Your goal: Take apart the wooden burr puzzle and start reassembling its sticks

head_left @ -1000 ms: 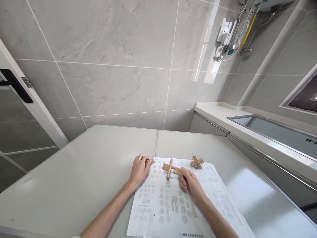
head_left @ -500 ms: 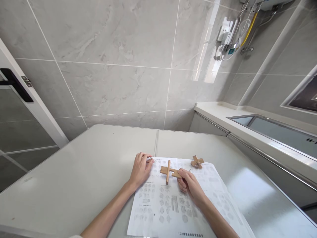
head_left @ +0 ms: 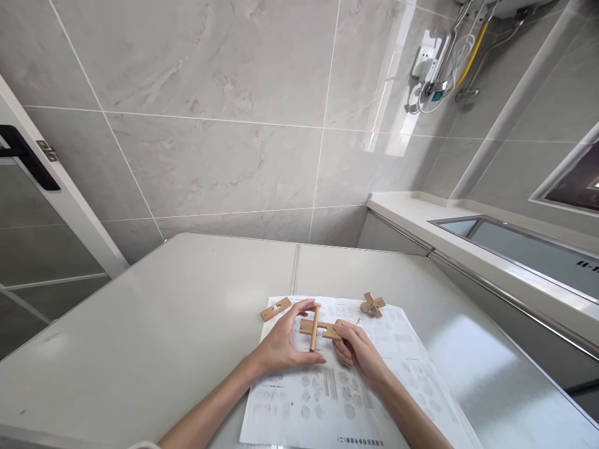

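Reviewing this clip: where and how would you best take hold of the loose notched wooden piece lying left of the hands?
Probably pinch the notched wooden piece across its narrow width at the middle, coming from above. It lies flat, half on the instruction sheet, with the left hand nearest.

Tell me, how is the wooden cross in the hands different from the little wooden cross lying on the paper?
The held cross looks bigger and sits between the left hand and right hand; the small cross lies untouched on the instruction sheet. The held cross is nearer the person, the small cross farther away. Both are light brown wood.
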`<state>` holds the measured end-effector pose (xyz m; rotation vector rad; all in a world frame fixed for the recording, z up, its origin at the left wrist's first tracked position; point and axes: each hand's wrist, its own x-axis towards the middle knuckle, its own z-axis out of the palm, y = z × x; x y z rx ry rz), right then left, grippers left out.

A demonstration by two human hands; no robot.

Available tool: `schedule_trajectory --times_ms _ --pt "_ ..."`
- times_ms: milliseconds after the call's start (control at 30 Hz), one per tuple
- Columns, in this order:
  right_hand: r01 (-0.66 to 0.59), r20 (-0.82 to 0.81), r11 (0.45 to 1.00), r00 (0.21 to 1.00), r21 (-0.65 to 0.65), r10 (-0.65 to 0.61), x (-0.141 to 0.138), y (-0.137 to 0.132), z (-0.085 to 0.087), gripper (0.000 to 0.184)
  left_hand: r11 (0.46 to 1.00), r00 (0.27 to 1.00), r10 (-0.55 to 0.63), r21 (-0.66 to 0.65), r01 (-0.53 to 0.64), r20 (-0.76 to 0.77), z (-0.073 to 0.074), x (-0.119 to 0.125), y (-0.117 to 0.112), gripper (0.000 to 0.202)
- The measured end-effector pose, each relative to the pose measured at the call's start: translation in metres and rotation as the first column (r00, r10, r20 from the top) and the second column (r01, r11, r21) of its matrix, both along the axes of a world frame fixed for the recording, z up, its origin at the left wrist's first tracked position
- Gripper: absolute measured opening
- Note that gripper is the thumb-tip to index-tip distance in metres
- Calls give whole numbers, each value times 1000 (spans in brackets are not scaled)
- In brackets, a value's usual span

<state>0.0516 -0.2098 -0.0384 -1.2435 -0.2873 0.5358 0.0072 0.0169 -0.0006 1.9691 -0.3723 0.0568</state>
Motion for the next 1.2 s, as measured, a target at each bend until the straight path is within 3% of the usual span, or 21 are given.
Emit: schedule_trajectory --times_ms 667,1200 --pt "95 -4 994 995 -46 -95 9 -8 3 52 999 998 31 30 -32 48 3 6 7 96" --pt "114 -1 992 993 -51 -115 8 -7 3 52 996 995 62 64 -68 81 -1 7 9 102"
